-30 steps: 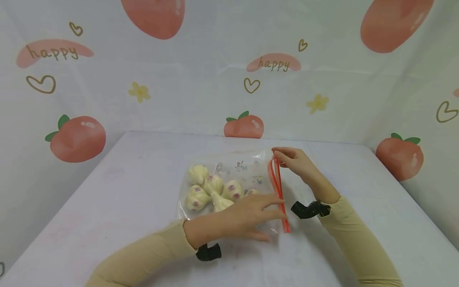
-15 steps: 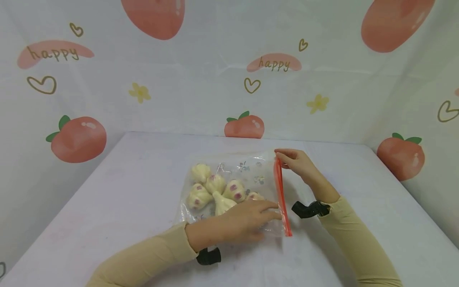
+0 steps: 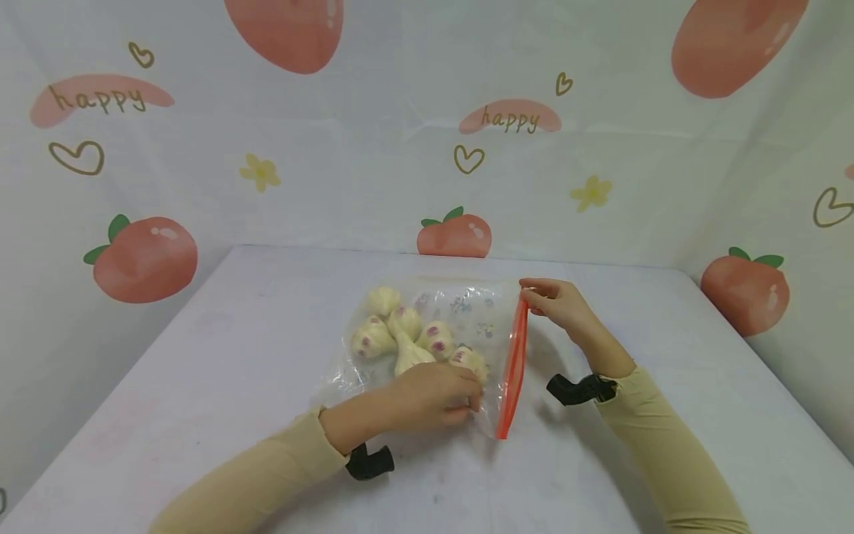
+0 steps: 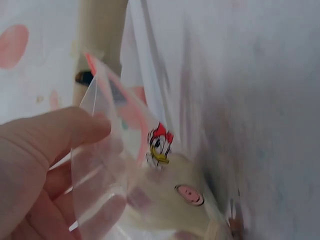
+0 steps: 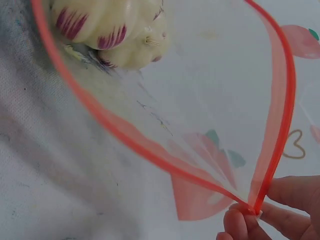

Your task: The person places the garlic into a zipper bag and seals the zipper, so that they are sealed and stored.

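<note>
A clear zip bag (image 3: 500,308) with a red zip strip (image 3: 514,374) along its right end lies on the table. Several whitish garlic bulbs (image 3: 373,337) with purple patches are inside it. My left hand (image 3: 434,397) pinches the near side of the bag, beside the lowest bulbs, which it partly covers. In the left wrist view, the left thumb (image 4: 85,125) presses on the clear plastic, with fingers behind it. My right hand (image 3: 557,304) pinches the far corner of the strip. From the right wrist, the bag's mouth gapes, with garlic (image 5: 100,25) visible through it.
A white tabletop (image 3: 233,356) extends around the bag. Behind it hangs a white cloth backdrop (image 3: 373,185) printed with red fruit, hearts and flowers. A black wrist mount (image 3: 370,463) sits below the left wrist and another (image 3: 574,389) by the right.
My left hand has drawn back leftward and curled its fingers onto the bag's near side. The strip's near end has swung left. My right hand has moved slightly right with the far corner.
</note>
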The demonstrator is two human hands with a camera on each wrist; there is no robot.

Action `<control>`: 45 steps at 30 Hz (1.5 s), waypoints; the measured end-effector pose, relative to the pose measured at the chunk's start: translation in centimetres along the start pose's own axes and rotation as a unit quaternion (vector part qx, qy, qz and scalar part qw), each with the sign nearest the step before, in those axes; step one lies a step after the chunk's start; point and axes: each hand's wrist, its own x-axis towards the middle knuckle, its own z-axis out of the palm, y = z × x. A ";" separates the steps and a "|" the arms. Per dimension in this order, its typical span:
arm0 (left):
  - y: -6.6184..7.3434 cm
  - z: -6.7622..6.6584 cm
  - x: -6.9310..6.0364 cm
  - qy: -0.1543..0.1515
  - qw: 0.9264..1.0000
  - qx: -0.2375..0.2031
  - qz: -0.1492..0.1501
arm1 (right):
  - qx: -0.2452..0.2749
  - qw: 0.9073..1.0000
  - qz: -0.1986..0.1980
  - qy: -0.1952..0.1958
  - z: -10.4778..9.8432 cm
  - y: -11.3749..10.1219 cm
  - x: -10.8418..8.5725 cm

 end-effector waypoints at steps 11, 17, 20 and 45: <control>-2.9 -1.1 -2.0 -0.032 0.997 -0.066 0.024 | 0.006 1.000 -0.001 0.004 0.3 0.4 0.0; -3.8 -1.6 -2.7 -0.043 0.996 -0.074 0.010 | 0.004 1.000 0.013 0.004 0.5 0.6 0.1; -4.2 -1.8 -3.1 -0.046 0.996 -0.082 -0.001 | -0.003 1.000 0.016 0.002 0.6 0.8 0.1; -5.9 -2.0 -4.1 -0.041 0.992 -0.115 -0.016 | -0.008 0.999 0.039 -0.023 1.0 1.3 0.3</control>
